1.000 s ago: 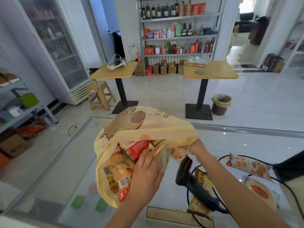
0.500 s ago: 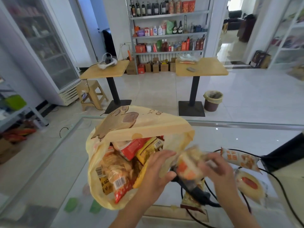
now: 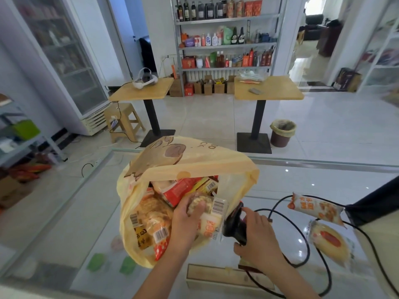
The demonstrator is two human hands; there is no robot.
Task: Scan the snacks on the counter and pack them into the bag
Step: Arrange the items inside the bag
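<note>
Snacks crowded the open mouth of a pale yellow plastic bag with a brown cartoon print [image 3: 194,165], which lay on its side on the glass counter [image 3: 64,212] with its opening turned toward the person. Red, orange and yellow packets with barcodes filled it.

The left hand [image 3: 185,223] reached in at the mouth, its fingers curled over the top of a clear-wrapped snack packet with orange print and a white barcode label [image 3: 210,225], holding it at the bag's right lip, half inside. The right hand [image 3: 257,236] had its fingers wrapped round the handle of a black handheld scanner [image 3: 234,225], the forefinger stretched along the top. The scanner's head sat just beside the held packet, partly veiled by the bag's translucent edge.

A black cable [image 3: 302,244] looped across the counter from the scanner, running between the right hand and two unpacked snacks: an orange-and-white snack packet [image 3: 315,209] resting across the cable, and a round bun in clear wrap with a red label [image 3: 330,240] nearer the person. A dark device [image 3: 375,203] stood at the right edge, touching the orange-and-white packet's end. A long pale wooden box [image 3: 226,279] lay under the right wrist.

Beyond the counter stood two wooden tables [image 3: 269,91], a lined bin [image 3: 282,132] and a stocked shelf [image 3: 226,46].
</note>
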